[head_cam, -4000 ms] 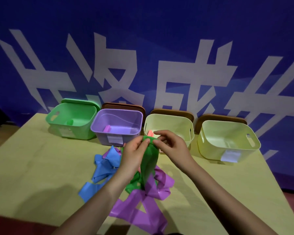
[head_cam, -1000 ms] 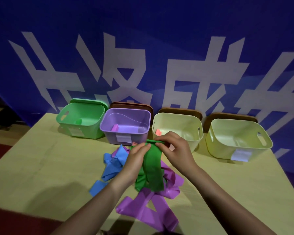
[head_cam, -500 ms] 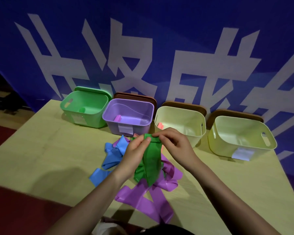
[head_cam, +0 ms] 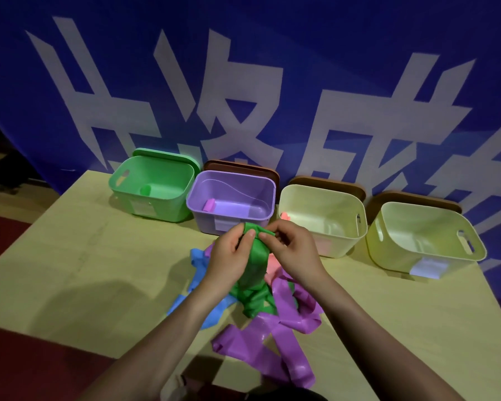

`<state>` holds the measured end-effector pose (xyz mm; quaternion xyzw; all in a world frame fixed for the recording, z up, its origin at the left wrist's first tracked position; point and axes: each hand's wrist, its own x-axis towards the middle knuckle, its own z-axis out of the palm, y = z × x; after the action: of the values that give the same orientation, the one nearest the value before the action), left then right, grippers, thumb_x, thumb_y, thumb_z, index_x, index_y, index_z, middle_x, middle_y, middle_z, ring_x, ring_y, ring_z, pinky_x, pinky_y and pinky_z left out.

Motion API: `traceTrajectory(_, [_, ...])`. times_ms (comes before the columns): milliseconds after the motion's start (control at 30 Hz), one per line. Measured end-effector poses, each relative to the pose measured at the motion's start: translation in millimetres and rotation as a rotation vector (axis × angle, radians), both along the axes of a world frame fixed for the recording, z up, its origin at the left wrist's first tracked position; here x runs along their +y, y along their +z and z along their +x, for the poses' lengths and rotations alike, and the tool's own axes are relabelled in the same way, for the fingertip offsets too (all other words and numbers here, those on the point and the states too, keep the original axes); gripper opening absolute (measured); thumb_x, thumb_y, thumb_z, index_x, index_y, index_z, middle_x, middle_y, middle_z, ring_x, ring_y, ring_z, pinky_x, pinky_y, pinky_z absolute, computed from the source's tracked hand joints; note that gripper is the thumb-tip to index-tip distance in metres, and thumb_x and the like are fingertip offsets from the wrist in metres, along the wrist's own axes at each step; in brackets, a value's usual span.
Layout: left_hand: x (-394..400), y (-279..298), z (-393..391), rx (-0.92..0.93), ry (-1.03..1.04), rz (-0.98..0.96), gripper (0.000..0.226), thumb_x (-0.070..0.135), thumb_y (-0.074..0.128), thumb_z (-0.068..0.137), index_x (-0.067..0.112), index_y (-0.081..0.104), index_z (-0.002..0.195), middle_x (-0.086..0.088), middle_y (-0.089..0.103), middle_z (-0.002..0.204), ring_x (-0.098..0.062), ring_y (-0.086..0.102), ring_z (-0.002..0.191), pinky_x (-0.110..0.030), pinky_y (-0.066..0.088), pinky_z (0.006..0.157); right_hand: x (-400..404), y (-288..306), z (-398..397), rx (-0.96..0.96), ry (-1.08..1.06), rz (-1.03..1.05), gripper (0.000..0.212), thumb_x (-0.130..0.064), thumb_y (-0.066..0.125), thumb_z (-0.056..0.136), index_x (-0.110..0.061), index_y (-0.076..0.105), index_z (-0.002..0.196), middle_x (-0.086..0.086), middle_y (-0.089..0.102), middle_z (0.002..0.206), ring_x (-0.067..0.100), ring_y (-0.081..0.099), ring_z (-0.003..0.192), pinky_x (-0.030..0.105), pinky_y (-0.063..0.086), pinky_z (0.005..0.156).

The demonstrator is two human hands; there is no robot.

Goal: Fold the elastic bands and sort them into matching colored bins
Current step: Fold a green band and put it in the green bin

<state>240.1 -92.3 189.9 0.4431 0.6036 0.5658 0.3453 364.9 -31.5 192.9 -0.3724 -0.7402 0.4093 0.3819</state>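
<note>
Pinching the top fold of a flat green elastic band (head_cam: 253, 273), the left hand (head_cam: 232, 256) and the right hand (head_cam: 294, 250) meet above the middle of the pale yellow table (head_cam: 84, 256), each with fingers and thumb curled onto the band's upper edge. The band hangs down between the wrists, its crumpled lower end resting on a heap of loose bands: a blue elastic band (head_cam: 198, 266) to the left, a wide purple elastic band (head_cam: 275, 342) spread toward the near edge, and a salmon-pink elastic band (head_cam: 272, 269) (mostly covered) just beside the right wrist. Along the far edge stand four open plastic bins: a green bin (head_cam: 156, 186), a purple bin (head_cam: 232, 201), a cream-yellow bin (head_cam: 324, 221) and a second yellow bin (head_cam: 422, 235) at the right. Behind them hangs a blue banner with large white characters (head_cam: 243, 82).
</note>
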Motion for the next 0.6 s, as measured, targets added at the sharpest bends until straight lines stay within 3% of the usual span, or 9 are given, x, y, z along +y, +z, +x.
traceTrajectory(133, [-3, 8, -37, -0.297, -0.009, -0.065, 0.016, 0.015, 0.056, 0.094, 0.010, 0.069, 0.087, -0.008, 0.068, 0.080, -0.015, 0.060, 0.077, -0.029, 0.048, 0.072, -3, 5, -38, 0.116, -0.012, -0.061, 0.011, -0.021, 0.067, 0.080, -0.028, 0.063, 0.073, -0.012, 0.058, 0.062, 0.009, 0.050, 0.059, 0.023, 0.041, 0.060])
traceTrajectory(233, [-7, 11, -68, -0.439, 0.005, -0.116, 0.018, 0.015, 0.055, 0.094, 0.014, 0.070, 0.086, 0.000, 0.072, 0.075, -0.010, 0.065, 0.068, -0.023, 0.051, 0.066, -5, 7, -73, 0.146, -0.012, -0.042, 0.014, -0.014, 0.067, 0.082, -0.025, 0.064, 0.074, -0.010, 0.058, 0.061, 0.009, 0.049, 0.058, 0.022, 0.040, 0.058])
traceTrajectory(367, [-16, 15, -115, -0.406, -0.027, -0.143, 0.017, 0.017, 0.055, 0.095, 0.015, 0.071, 0.088, 0.001, 0.073, 0.076, -0.009, 0.066, 0.070, -0.023, 0.052, 0.068, -13, 10, -122, 0.148, -0.060, -0.095, 0.023, -0.011, 0.068, 0.084, -0.030, 0.063, 0.072, -0.016, 0.056, 0.058, 0.003, 0.046, 0.056, 0.030, 0.044, 0.059])
traceTrajectory(433, [-21, 17, -137, -0.332, -0.075, -0.129, 0.013, 0.013, 0.057, 0.093, 0.018, 0.069, 0.090, 0.005, 0.071, 0.075, -0.007, 0.064, 0.071, -0.021, 0.050, 0.067, -16, 12, -142, 0.142, -0.079, -0.126, 0.026, -0.006, 0.068, 0.086, -0.028, 0.064, 0.072, -0.013, 0.055, 0.055, 0.004, 0.045, 0.054, 0.028, 0.042, 0.056])
traceTrajectory(500, [-25, 18, -156, -0.256, -0.107, -0.130, 0.014, 0.008, 0.061, 0.090, 0.021, 0.068, 0.091, 0.007, 0.072, 0.077, -0.007, 0.065, 0.074, -0.020, 0.050, 0.069, -19, 14, -158, 0.158, -0.086, -0.150, 0.015, -0.010, 0.067, 0.085, -0.020, 0.067, 0.074, -0.009, 0.055, 0.056, 0.008, 0.046, 0.055, 0.027, 0.040, 0.056])
traceTrajectory(600, [-28, 21, -179, -0.163, -0.134, -0.156, 0.014, 0.008, 0.065, 0.088, 0.021, 0.069, 0.087, 0.006, 0.072, 0.077, -0.004, 0.066, 0.071, -0.019, 0.051, 0.065, -24, 15, -175, 0.173, -0.093, -0.217, 0.010, -0.016, 0.067, 0.087, -0.019, 0.070, 0.077, 0.007, 0.058, 0.062, 0.025, 0.051, 0.053, 0.043, 0.044, 0.054])
